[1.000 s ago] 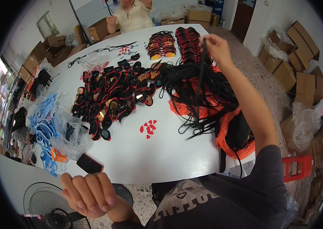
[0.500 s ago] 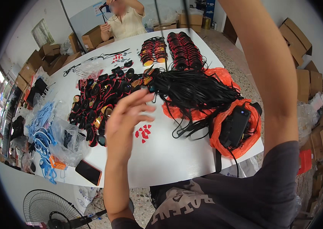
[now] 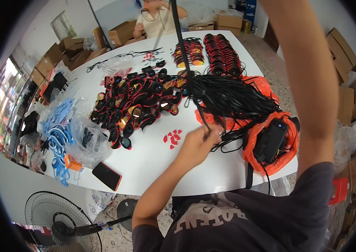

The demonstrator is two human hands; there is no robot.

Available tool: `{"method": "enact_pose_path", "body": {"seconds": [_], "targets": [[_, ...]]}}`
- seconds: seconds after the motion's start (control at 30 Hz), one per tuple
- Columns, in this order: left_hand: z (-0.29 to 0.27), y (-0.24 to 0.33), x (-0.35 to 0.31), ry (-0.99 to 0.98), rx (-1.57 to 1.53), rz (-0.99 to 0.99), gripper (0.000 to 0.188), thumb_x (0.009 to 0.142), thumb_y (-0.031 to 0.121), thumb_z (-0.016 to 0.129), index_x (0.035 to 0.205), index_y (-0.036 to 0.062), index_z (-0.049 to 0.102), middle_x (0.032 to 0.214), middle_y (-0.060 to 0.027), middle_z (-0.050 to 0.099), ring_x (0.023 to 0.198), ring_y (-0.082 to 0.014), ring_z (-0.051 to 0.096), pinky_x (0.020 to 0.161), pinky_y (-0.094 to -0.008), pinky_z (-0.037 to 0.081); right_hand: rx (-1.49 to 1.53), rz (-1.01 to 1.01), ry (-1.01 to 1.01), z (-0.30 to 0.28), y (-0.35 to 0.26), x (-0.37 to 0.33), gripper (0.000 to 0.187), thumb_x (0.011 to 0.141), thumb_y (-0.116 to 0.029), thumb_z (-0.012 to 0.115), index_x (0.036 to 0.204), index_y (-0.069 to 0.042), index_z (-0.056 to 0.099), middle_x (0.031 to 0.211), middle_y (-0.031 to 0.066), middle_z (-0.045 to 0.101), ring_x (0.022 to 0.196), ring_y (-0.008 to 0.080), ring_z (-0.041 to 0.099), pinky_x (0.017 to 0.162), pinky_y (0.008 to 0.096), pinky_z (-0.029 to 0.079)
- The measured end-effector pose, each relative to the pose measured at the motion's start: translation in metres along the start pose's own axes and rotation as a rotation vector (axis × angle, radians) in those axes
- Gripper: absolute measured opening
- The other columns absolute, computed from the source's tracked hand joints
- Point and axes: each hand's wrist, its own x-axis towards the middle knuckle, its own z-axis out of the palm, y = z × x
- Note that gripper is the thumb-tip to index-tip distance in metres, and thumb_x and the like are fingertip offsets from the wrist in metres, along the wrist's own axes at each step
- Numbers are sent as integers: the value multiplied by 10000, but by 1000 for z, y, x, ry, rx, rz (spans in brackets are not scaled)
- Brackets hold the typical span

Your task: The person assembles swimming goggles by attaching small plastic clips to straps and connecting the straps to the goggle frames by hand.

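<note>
My left hand [image 3: 203,140] is closed at the near edge of a heap of black straps [image 3: 228,94], its fingers pinched on a strap that runs down to them from the heap. My right arm [image 3: 312,80] is raised high on the right; its hand lies beyond the upper edge of the picture. A long black strap [image 3: 180,38] stretches upward from the heap and leaves the picture at the top. Left of the heap lies a pile of swim goggles [image 3: 138,98] with black and red frames. Small red pieces [image 3: 172,138] are scattered on the white table [image 3: 152,168].
Goggles stand in neat rows [image 3: 221,54] at the far side. An orange bag [image 3: 251,157] with a black device [image 3: 271,140] sits at right. Blue straps [image 3: 60,138], a clear bag [image 3: 87,143] and a phone [image 3: 107,176] lie left. A fan [image 3: 62,227] stands below; another person [image 3: 157,23] sits opposite.
My left hand has moved right and down from beside the goggles to the straps, and its fingers have closed. The view has shifted left. The hanging strap shows nearer and thicker.
</note>
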Motion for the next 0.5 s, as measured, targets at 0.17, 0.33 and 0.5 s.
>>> {"method": "enact_pose_path", "body": {"seconds": [0.17, 0.33, 0.5], "targets": [[-45, -20, -49, -172, 451, 283, 516, 865, 155, 573, 1327, 10, 396, 1336, -132, 423, 1196, -202, 405, 945, -323, 362, 169, 153, 30, 7, 47, -99, 199, 799, -114, 665, 955, 1, 620, 786, 63, 649, 702, 120, 615, 720, 236, 489], [-67, -8, -71, -203, -74, 254, 630, 894, 283, 527, 1420, 54, 266, 1440, -132, 333, 1315, -288, 327, 1047, -385, 284, 149, 437, -215, 38, 45, -211, 73, 812, 6, 622, 884, 10, 613, 854, 70, 626, 779, 122, 602, 688, 256, 490], [-59, -12, -74, 30, -1023, 4, 579, 969, 451, 297, 1375, 38, 326, 1280, -146, 513, 1141, -276, 521, 950, -388, 394, 399, 542, -529, 37, 21, -292, 121, 787, 11, 636, 899, -29, 656, 889, 57, 635, 789, 191, 611, 696, 289, 487]]}}
